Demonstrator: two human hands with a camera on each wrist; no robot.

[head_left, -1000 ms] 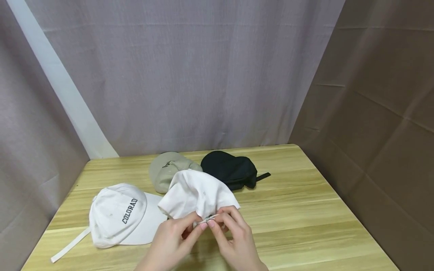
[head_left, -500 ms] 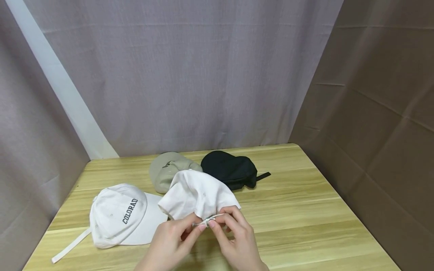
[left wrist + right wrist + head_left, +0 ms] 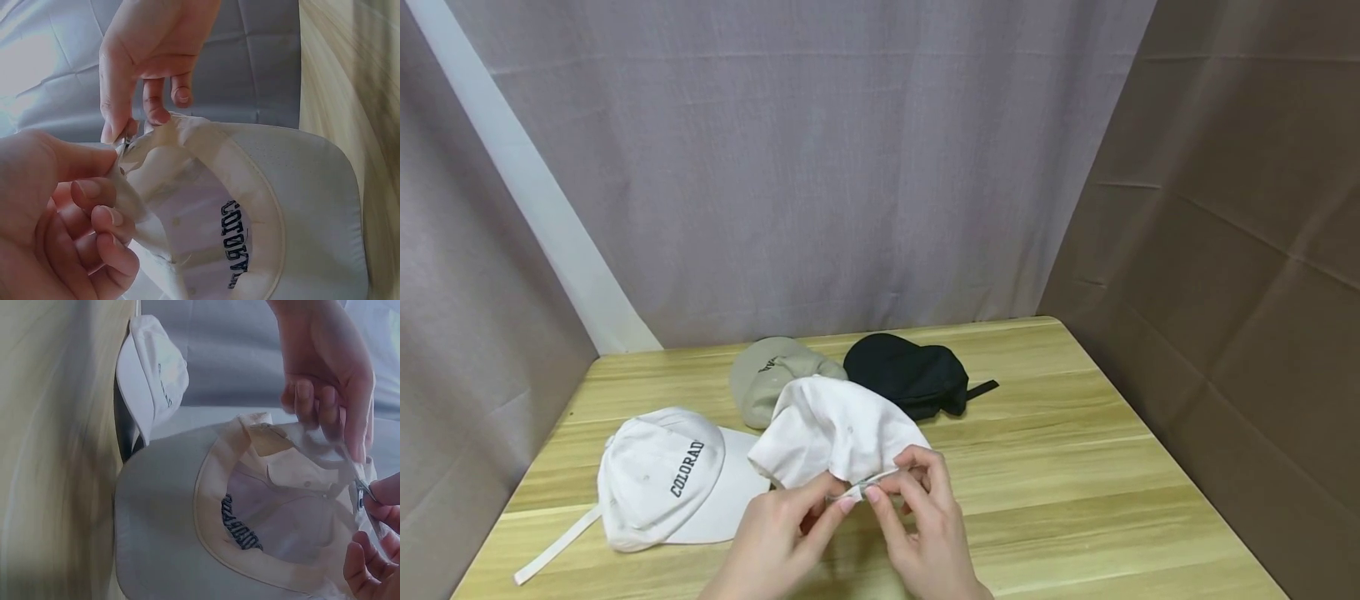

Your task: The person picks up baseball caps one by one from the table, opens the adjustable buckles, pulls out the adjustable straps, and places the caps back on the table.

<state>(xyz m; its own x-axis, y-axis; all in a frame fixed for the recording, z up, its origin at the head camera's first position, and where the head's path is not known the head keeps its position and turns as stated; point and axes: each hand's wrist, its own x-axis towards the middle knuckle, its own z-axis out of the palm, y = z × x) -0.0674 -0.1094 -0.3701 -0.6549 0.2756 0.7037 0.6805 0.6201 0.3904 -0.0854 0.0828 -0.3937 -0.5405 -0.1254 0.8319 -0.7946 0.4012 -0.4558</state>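
A white cap (image 3: 850, 425) stands crown up in front of me, its back strap (image 3: 881, 477) toward me. My left hand (image 3: 778, 529) pinches the strap between thumb and index finger. From the other side my right hand (image 3: 931, 521) also pinches it with thumb and fingers, close to the left thumb. A small metal buckle (image 3: 362, 489) shows between the fingertips in the right wrist view. Both wrist views look into the cap, where dark stitched letters (image 3: 234, 247) and the sweatband (image 3: 253, 187) are visible. The strap's exact threading is hidden by the fingers.
Left of the held cap lies another white cap (image 3: 651, 479) with dark lettering, its strap (image 3: 557, 546) stretched out. A beige cap (image 3: 767, 387) and a black cap (image 3: 910, 375) sit behind, on the wooden table (image 3: 1075, 483). Curtains (image 3: 820, 167) enclose the back and sides.
My right fingers have shifted slightly at the strap, the index finger now more raised and bent. The left hand keeps its pinch, and the cap stays almost in place.
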